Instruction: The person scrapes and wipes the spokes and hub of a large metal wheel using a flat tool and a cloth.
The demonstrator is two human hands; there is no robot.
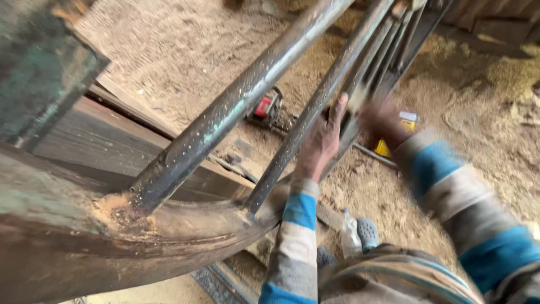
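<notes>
In the head view, the left hand (pixel 322 141) lies flat against a dark, worn round wooden spindle (pixel 315 110) of a big curved wooden frame (pixel 112 236). Its fingers point up along the spindle and are pressed on it, not wrapped around it. The right hand (pixel 387 125) is blurred by motion and sits at the row of thinner spindles (pixel 388 53) further right. It seems closed on something pale, maybe a piece of sanding paper, but I cannot tell for sure what it grips or how tight.

The spindles run from the curved rail at lower left up to the top right. A thicker spindle (pixel 236 107) with flakes of green paint is nearest to the camera.

What could go wrong, in my judgement: the left hand only pushes, so the frame may shift or turn if the right hand works hard. Fingers between close spindles can be pinched. The sawdust floor (pixel 185 50) is loose, and a foot may slip.

Hard to make out: a red and black tool (pixel 269 107) and a yellow object (pixel 394 138) lie on the floor, partly hidden behind spindles and hands. The frame's top is cut off.
</notes>
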